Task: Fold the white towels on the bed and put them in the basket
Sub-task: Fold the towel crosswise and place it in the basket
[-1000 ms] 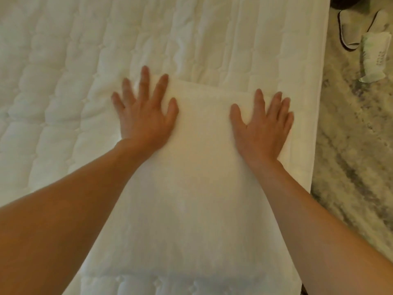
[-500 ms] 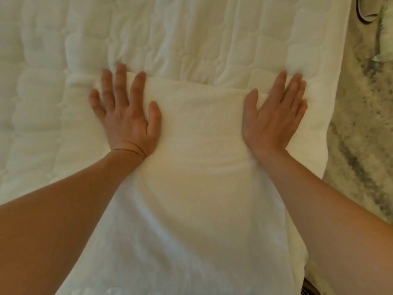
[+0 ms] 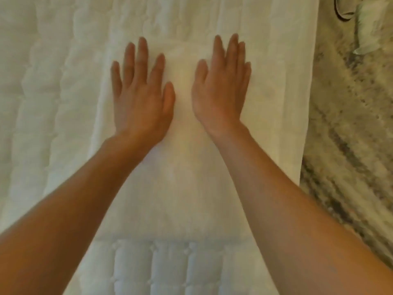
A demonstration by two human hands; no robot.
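A folded white towel [image 3: 180, 188] lies flat on the quilted white bed [image 3: 42, 103], near the bed's right edge. My left hand [image 3: 141, 94] presses flat on the towel's far part with fingers straight and spread. My right hand [image 3: 223, 86] lies flat beside it, fingers straight and close together. The two thumbs are a small gap apart near the towel's middle. No basket is in view.
The bed's right edge [image 3: 308, 124] runs down the frame, with mottled marble floor [image 3: 350, 145] beyond it. A slipper [image 3: 344, 9] and a white packet [image 3: 372, 33] lie on the floor at the top right.
Both hands have slid inward from the towel's far corners toward its middle, staying flat. The view has shifted, showing the towel's near edge.
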